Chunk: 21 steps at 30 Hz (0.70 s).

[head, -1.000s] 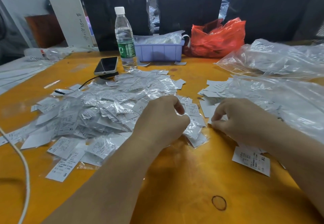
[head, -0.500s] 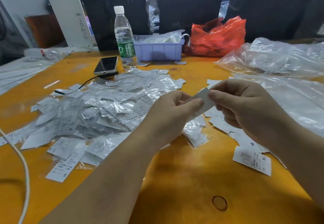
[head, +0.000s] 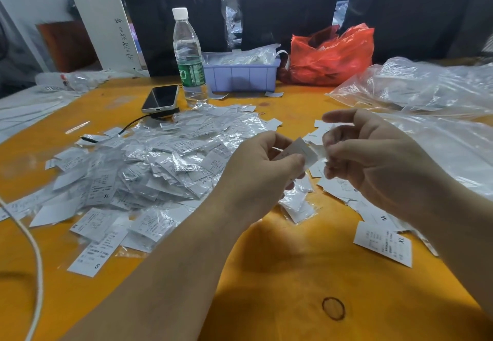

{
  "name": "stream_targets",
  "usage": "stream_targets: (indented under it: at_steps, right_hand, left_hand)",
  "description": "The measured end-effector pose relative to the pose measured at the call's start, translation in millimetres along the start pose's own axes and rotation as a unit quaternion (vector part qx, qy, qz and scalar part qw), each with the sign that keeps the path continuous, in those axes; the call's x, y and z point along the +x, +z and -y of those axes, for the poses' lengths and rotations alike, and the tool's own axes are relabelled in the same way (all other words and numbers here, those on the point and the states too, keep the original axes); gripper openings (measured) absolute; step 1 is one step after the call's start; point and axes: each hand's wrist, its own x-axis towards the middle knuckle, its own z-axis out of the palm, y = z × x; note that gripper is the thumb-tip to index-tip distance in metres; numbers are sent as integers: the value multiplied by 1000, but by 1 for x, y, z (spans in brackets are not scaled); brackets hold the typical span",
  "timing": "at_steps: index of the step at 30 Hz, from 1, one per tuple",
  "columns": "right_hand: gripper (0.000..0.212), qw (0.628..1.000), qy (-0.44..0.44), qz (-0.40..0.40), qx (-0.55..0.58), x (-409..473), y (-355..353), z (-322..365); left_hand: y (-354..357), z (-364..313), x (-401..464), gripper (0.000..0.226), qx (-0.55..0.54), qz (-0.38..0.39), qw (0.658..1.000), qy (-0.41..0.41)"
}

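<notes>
While left hand [head: 262,169] pinches a label [head: 300,149], right hand [head: 373,164] pinches its clear sleeve [head: 319,151] above the table [head: 280,274]; sleeving step, likely; next needs sleeve mouth held open.

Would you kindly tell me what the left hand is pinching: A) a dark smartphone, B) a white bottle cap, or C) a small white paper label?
C: the left hand pinches a small white paper label, raised above the orange table.
</notes>
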Motion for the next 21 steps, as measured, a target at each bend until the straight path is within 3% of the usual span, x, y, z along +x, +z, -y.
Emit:
stream_targets:
  at_steps: [4, 9, 11, 17, 21]
  right_hand:
    - [47, 999, -28, -21, -34, -2, -2, -3]
    - [57, 997, -32, -43, -55, -4, 1, -3]
    - [62, 997, -26, -32, -63, -5, 3, -3]
    - [72, 996, -14, 28, -85, -6, 9, -1]
    - [68, 994, -19, 36, -106, -6, 10, -1]
  left_hand:
    - [0, -1, -1, 7, 3, -8, 1000, 0]
    - [0, -1, -1, 22, 11, -27, 1000, 7]
    - [0, -2, -2, 14, 11, -21, 1000, 14]
    - [1, -8, -4, 19, 33, -17, 999, 16]
    - [2, -9, -7, 16, 97, -7, 994, 55]
